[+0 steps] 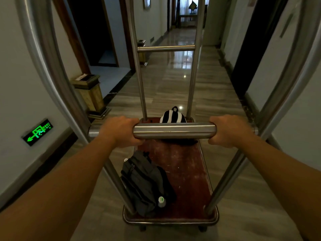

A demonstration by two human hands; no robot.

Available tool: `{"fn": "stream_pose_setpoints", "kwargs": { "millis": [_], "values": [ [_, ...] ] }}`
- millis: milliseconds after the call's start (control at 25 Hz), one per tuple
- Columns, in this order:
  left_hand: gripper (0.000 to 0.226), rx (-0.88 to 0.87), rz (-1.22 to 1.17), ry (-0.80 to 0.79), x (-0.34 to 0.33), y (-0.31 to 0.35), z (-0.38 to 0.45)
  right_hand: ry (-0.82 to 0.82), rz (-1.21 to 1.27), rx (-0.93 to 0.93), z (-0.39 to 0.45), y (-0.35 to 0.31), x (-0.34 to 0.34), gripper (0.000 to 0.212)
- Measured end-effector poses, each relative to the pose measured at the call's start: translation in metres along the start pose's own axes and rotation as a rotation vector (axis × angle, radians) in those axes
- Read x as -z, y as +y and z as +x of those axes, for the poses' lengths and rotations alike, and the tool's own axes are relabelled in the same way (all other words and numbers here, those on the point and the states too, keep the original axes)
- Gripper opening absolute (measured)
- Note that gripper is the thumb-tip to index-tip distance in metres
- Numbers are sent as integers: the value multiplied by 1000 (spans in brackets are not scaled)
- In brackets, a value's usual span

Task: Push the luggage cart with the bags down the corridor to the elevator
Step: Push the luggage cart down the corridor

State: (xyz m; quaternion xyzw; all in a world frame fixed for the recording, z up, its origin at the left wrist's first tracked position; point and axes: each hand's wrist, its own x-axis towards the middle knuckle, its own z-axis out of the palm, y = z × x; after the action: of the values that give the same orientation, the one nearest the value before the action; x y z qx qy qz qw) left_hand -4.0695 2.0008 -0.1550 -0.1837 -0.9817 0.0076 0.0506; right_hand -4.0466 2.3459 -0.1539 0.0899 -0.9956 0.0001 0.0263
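Note:
A steel luggage cart stands in front of me, with a worn red deck (187, 167) and a thick horizontal handle bar (174, 130). My left hand (119, 131) is wrapped around the bar's left end and my right hand (229, 130) around its right end. A dark grey backpack (144, 181) lies on the near left of the deck, with a white, green-capped bottle (161, 201) in its side pocket. A black-and-white striped bag (172, 116) sits at the deck's far end, partly hidden by the bar.
A glossy tiled corridor (175, 66) runs straight ahead. Two square bins (91, 96) (143, 53) stand along the left wall beside dark doorways. A green exit sign (37, 132) glows low on the left wall. A dark doorway (253, 49) opens on the right.

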Motion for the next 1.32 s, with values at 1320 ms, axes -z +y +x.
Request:
{"fn": "stream_pose_setpoints", "kwargs": {
  "millis": [1320],
  "values": [
    [47, -39, 11, -29, -71, -173, 598, 49, -176, 13, 585, 158, -29, 43]
  ]
}}
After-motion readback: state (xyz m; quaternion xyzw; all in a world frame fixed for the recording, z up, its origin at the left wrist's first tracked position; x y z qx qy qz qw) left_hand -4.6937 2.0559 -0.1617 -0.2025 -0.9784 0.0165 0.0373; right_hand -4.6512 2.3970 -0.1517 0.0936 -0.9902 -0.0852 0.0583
